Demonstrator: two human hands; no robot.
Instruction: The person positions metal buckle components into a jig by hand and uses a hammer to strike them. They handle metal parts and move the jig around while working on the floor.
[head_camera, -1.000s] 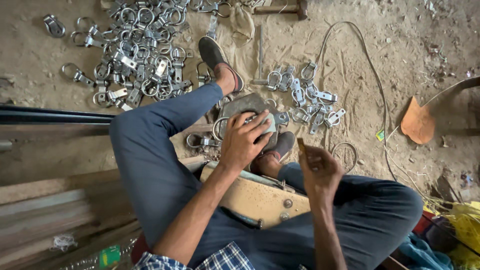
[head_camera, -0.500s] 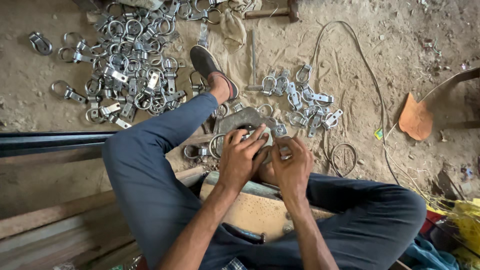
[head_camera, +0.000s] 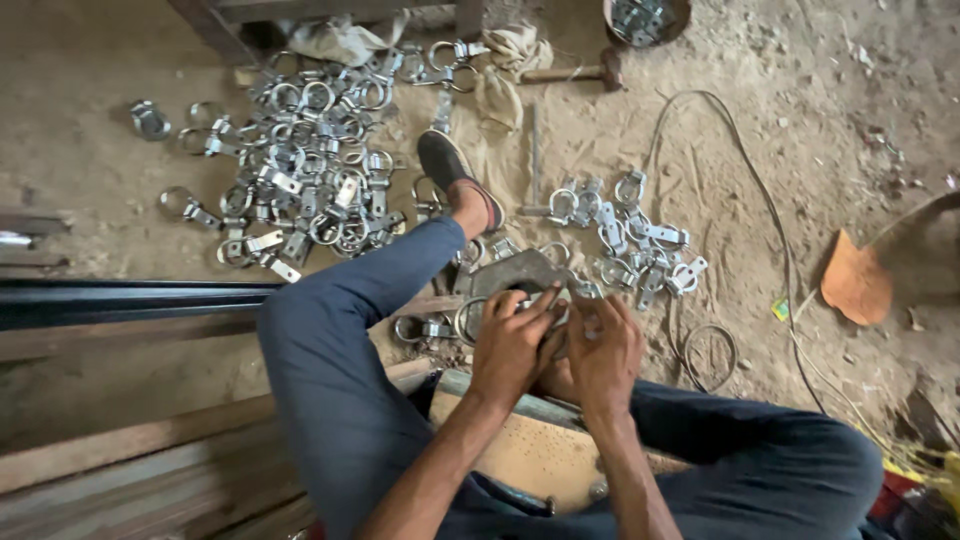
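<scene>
- The person sits low on the dirt floor (head_camera: 120, 110), one leg stretched out, and both hands meet over a flat grey metal block (head_camera: 520, 272) just ahead of the knees.
- The left hand (head_camera: 512, 345) is curled, fingers closed around a small metal ring clamp (head_camera: 470, 322) whose loop shows at the hand's left edge.
- The right hand (head_camera: 603, 350) is also curled, fingertips pinching a small bright piece of the same hardware beside the left hand's fingers (just what that piece is cannot be told, it is mostly hidden).
- Judging from this, the step in hand is fitting or assembling one clamp, held between both hands above the block.
- A big pile of ring clamps (head_camera: 300, 180) lies well apart to the left beyond the shoe (head_camera: 445, 165); a smaller cluster of clamps (head_camera: 630, 245) lies near the hands on the right.
- A hammer (head_camera: 575, 72) lies farther off at the top, with a thin cable (head_camera: 760, 200) curving down the right side.
- The next move seems to call for a steady pinch and close alignment of the two small parts, since the hands cover most of the piece.
</scene>
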